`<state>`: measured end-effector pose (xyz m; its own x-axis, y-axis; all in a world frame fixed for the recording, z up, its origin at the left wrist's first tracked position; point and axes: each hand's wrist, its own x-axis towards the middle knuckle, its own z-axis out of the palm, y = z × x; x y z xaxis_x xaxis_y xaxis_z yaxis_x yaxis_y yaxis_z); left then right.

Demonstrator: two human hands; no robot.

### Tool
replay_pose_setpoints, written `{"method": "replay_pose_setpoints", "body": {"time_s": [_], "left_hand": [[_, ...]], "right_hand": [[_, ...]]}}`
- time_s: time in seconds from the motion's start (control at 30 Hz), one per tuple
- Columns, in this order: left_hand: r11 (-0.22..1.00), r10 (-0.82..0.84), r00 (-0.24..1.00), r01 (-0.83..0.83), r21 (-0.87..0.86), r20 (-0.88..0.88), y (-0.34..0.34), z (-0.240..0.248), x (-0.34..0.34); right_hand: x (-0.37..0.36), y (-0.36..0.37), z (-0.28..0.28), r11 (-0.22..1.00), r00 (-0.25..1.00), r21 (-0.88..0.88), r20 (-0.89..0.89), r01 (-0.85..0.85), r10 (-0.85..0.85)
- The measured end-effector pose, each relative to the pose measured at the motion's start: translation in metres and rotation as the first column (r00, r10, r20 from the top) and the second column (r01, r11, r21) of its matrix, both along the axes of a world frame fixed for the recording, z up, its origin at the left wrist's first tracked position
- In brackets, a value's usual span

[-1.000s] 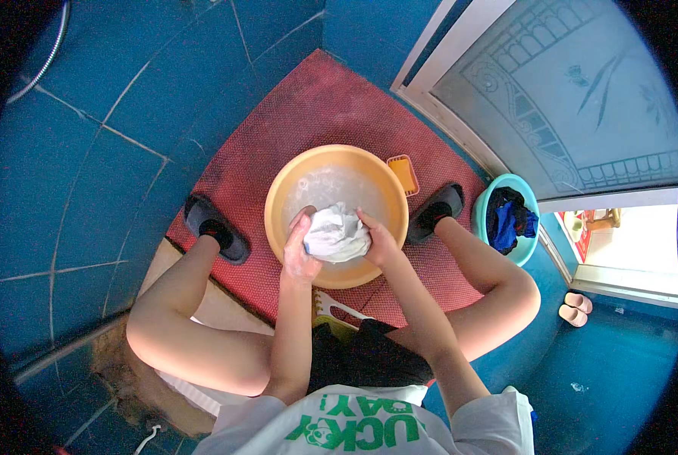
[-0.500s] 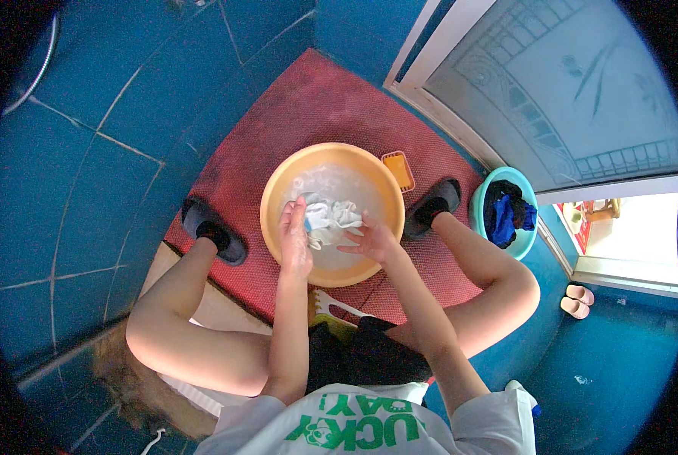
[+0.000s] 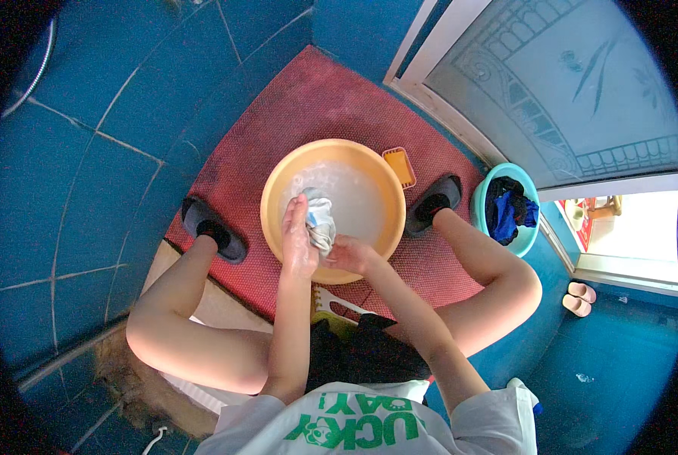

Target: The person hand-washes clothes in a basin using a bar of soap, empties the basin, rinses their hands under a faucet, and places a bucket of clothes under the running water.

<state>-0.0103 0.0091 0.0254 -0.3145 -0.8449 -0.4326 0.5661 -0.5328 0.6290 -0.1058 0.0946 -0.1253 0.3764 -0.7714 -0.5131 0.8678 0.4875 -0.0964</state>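
A wet white cloth (image 3: 320,221) with a small blue patch is bunched up over the yellow basin (image 3: 273,171), above cloudy, sudsy water. My left hand (image 3: 297,241), wet with foam, grips it along its left side, fingers pointing away from me. At the lower end of the bundle, my right hand (image 3: 352,255) closes in from the right. Its fingertips press against the cloth and are partly hidden. Whether the cloth is a sock or another small garment does not show.
An orange soap dish (image 3: 398,167) lies against the basin's right rim. Farther right stands a turquoise basin (image 3: 478,199) holding dark and blue clothes (image 3: 510,216). My slippered feet flank the yellow basin on the red mat (image 3: 301,98). A washboard-like white-handled item (image 3: 339,305) sits between my legs.
My right hand has moved left and nearer to me, its spread fingers closing in. The cloth, spread out across the water before, is now gathered into a narrow bundle against my left hand.
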Motion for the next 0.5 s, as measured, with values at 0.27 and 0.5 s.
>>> {"method": "replay_pose_setpoints", "body": {"time_s": [0.27,0.5], "left_hand": [[0.995,0.086,0.988,-0.08,-0.053,0.131,-0.006,-0.013,0.002],[0.981,0.029,0.753,0.104,-0.162,0.657,0.001,-0.097,0.01]], "right_hand": [[-0.025,-0.015,0.017,0.927,0.849,0.169,-0.481,0.334,-0.219],[-0.054,-0.027,0.071,0.867,0.428,-0.057,-0.852,0.494,-0.301]]}}
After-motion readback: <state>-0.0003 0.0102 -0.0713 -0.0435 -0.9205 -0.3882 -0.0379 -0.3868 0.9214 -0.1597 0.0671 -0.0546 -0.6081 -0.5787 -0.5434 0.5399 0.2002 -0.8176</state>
